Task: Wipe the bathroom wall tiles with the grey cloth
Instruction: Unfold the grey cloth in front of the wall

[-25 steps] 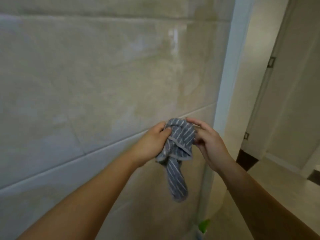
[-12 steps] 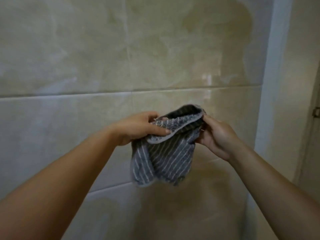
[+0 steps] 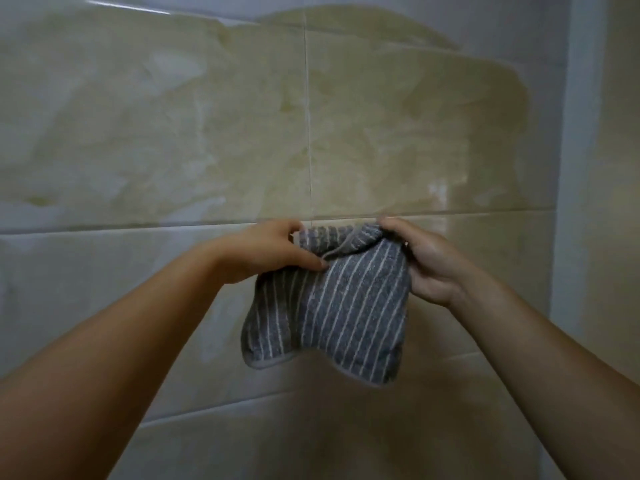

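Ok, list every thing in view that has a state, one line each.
grey striped cloth: held up by its top edge in both hands, top edge folded over, the rest hanging loose in front of the wall.
left hand: pinching the cloth's top left corner.
right hand: gripping the cloth's top right corner.
wall tiles: glossy, with a large darker patch; whether wet, cannot tell.
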Tool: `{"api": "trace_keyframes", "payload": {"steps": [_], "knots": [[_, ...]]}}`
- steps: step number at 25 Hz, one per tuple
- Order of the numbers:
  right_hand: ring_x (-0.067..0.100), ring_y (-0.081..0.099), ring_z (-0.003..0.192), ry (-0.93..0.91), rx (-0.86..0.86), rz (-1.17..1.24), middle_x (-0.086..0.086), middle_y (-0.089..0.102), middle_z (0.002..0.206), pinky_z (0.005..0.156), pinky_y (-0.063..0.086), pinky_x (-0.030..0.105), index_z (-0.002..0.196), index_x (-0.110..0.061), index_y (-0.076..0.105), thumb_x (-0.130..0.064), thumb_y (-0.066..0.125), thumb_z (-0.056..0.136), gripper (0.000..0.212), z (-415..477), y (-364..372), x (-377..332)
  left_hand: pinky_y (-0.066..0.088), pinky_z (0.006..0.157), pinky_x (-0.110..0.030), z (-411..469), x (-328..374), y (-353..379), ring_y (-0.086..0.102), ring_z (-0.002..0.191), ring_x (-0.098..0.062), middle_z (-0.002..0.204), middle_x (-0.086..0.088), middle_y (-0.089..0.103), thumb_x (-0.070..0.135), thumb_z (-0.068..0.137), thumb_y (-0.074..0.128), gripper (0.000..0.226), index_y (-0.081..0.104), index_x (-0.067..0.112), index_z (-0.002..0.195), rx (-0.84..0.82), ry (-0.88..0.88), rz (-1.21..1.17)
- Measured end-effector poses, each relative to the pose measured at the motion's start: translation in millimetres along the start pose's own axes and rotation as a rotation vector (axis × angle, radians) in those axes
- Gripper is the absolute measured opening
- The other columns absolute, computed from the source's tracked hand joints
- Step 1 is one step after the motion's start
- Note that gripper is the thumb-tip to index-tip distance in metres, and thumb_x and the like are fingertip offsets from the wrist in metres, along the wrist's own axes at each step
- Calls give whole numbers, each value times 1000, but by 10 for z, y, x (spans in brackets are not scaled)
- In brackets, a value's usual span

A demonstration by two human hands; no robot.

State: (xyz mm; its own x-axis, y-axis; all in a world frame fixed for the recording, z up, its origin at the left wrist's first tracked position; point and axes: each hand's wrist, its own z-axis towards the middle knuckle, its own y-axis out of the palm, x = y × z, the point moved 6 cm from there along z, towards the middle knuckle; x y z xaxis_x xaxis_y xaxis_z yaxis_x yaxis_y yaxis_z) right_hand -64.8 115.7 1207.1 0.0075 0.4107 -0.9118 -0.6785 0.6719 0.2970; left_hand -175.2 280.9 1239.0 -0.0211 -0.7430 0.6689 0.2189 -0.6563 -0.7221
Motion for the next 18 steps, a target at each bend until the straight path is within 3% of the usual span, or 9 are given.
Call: {"api": "trace_keyframes", "payload": {"steps": [2,3,6,9,11,12,14,16,18], "knots": [[29,61,106,53,-132,143,19,59,116,84,58,42,119,0,55,1,81,58,66,-18,7,-35,57,89,-40,-20,-93,-162,72,93,-26,104,-14,74,28,90,69,29,66,8,111,116,-52,-195],[32,58,114,73,-159,152,22,57,124,83,58,43,126,0,54,9,80,55,77,-12,6,-35,57,89,-41,-47,-137,-213,72,89,-25,98,-13,75,30,95,64,28,66,5,108,167,-82,-309],[27,65,100,108,-116,-56,22,61,121,74,61,32,130,0,55,11,57,82,49,-14,55,-20,53,72,-38,-97,-176,-267,70,71,-18,79,-6,73,44,102,46,37,64,11,102,136,-126,-616],[18,68,76,166,-72,-69,14,68,99,66,60,30,111,1,66,-4,59,86,27,-21,160,38,53,80,-43,-158,-86,-258,70,84,-23,92,-10,72,55,94,47,50,64,10,109,-6,-57,-794],[19,68,71,267,-118,83,10,67,90,65,60,32,106,-1,67,-15,69,80,29,-44,252,197,58,83,-44,-200,46,-240,71,86,-24,97,-11,71,39,85,60,37,66,9,106,-70,55,-803],[20,68,76,324,-166,151,10,67,93,69,60,33,111,-2,65,-24,75,79,40,-50,298,323,60,81,-41,-216,105,-233,71,86,-23,98,-12,71,24,81,63,30,66,9,106,-82,106,-793],[26,65,97,421,-268,219,13,64,111,89,54,39,127,-3,60,-38,79,76,65,-83,373,621,62,77,-37,-211,169,-260,71,86,-25,102,-13,70,1,76,62,44,58,12,119,-43,162,-823],[31,61,109,479,-370,303,17,59,125,95,51,44,132,-4,57,-42,72,79,67,-141,462,845,62,71,-37,-190,195,-312,71,83,-25,105,-15,67,-6,84,56,52,50,21,128,-6,194,-831],[33,61,110,444,-398,408,21,57,130,95,51,44,129,-1,57,-32,73,79,61,-166,520,869,62,69,-36,-211,195,-379,71,81,-24,106,-14,66,-5,91,51,48,50,26,128,29,203,-808]]}}
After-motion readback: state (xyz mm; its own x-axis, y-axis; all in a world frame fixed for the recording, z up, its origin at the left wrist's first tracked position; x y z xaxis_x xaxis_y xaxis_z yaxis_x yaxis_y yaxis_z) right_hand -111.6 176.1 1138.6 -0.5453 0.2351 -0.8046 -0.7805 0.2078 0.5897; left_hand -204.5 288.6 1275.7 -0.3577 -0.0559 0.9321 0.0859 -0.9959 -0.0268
